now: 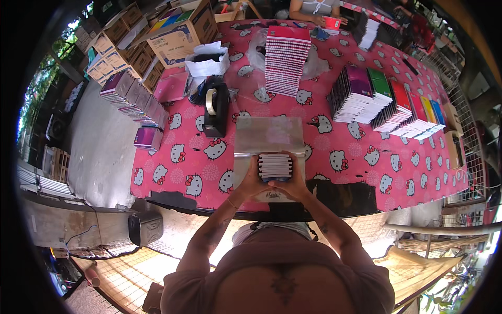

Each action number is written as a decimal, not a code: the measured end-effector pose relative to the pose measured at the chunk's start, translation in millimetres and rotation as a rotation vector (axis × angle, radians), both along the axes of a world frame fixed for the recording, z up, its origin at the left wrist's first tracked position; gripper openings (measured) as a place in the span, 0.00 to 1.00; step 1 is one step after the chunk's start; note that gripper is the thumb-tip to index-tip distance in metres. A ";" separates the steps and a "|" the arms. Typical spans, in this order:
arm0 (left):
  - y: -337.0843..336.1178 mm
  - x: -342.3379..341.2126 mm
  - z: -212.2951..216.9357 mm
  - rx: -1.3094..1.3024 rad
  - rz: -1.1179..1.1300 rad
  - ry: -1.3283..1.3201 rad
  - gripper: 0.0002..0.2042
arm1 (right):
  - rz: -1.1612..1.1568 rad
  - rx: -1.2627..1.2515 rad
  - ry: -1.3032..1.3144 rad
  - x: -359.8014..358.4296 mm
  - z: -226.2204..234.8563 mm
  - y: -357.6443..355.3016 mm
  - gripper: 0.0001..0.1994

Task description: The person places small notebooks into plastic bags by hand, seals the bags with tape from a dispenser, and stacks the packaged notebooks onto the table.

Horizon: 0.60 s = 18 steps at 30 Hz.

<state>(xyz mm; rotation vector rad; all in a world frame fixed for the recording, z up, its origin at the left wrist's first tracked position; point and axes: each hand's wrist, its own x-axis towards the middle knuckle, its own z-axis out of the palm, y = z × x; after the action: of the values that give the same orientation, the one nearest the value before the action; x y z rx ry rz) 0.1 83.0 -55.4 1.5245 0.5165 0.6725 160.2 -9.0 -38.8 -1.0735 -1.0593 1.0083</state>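
Note:
My left hand and my right hand close around the two sides of a small stack of notebooks, close to the table's near edge. The white page edges of the notebooks face me, and a dark blue cover shows at the bottom. Both thumbs meet at the front of the stack. Just beyond it lies a pile of clear plastic sleeves, with part of it reaching under the stack and my hands. A black tape dispenser with a roll of tape stands to the left of the sleeves.
A tall stack of red notebooks rises at the far middle. Notebook stacks in several colours line the right. Purple notebooks, a white box and cartons are at left. Across the pink table sits another person.

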 end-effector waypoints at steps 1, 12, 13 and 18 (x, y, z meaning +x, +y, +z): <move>1.2 -3.6 -1.0 -0.028 -0.001 0.050 0.52 | 0.000 -0.031 0.040 -2.7 0.5 0.5 0.51; -38.8 18.9 113.6 1.182 -0.040 0.623 0.54 | -0.088 0.066 -0.102 6.5 -21.3 5.2 0.44; -33.0 21.3 111.6 1.165 -0.123 0.647 0.55 | -0.076 0.067 -0.078 8.5 -22.0 9.3 0.44; -1.7 21.3 114.3 1.117 -0.049 0.754 0.37 | 0.028 -0.084 -0.213 18.8 -10.2 7.0 0.46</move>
<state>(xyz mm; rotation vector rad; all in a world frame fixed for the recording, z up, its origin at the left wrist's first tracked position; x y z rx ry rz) 21.3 81.3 58.9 2.8752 0.6980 0.2969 179.1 -2.0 -49.0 -1.2586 -1.2147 0.9841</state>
